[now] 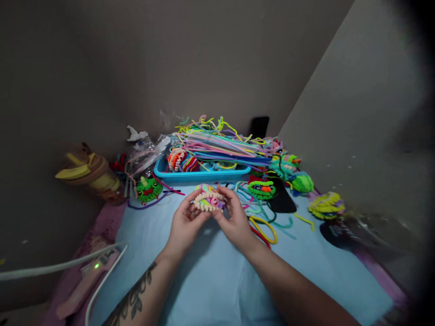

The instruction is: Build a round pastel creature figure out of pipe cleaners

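Observation:
Between both hands, just above the blue cloth (pixel 204 290), is a small rounded pipe-cleaner craft (pixel 209 199) with a cream bumpy rim and a pink, yellow and purple middle. My left hand (pixel 188 215) grips its left side, fingers behind and thumb at the lower edge. On the other side my right hand (pixel 233 215) pinches it between thumb and fingers. Right of the hands lie a green pipe-cleaner piece (pixel 261 189) with an orange middle and loose pipe cleaners (pixel 263 228). A green piece with eyes (pixel 148 189) sits to the left.
A blue tray (pixel 204 176) at the back holds many pipe cleaners (pixel 217 145). A dark phone (pixel 283 197) lies right of centre. At far left are a lidded cup (pixel 98 174) and a pink power strip (pixel 86 283) with white cables. A yellow pipe-cleaner bundle (pixel 326 205) rests at right.

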`<state>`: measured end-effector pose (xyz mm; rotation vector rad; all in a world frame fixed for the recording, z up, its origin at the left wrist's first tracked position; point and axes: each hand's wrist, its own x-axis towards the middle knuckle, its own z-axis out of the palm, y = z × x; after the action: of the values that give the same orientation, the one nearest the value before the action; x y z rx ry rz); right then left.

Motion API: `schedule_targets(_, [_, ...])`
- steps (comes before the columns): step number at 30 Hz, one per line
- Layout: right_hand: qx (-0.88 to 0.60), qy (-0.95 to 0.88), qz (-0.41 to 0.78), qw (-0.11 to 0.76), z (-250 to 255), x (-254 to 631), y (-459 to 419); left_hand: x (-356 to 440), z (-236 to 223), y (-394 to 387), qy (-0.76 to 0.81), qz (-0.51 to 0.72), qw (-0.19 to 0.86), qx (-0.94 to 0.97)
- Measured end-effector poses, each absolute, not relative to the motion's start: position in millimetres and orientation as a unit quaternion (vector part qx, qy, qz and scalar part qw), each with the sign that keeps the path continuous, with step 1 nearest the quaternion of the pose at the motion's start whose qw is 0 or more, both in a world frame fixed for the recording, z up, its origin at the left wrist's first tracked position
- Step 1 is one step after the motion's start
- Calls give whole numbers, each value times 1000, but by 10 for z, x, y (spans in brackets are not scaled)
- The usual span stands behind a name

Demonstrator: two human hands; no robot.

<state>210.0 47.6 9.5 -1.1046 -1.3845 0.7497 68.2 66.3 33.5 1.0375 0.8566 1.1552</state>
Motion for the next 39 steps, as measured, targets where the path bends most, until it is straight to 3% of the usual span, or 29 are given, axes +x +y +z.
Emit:
schedule_targets(12, [-432,-639,307,558,118,2115,491,628,321,683,346,556,680,329])
schedule_targets(22, [-419,-585,345,603,53,2054,498,596,420,660,273,540,761,234])
schedule_targets(39, [-428,-612,293,596,119,2051,452,631,355,628,264,567,719,302])
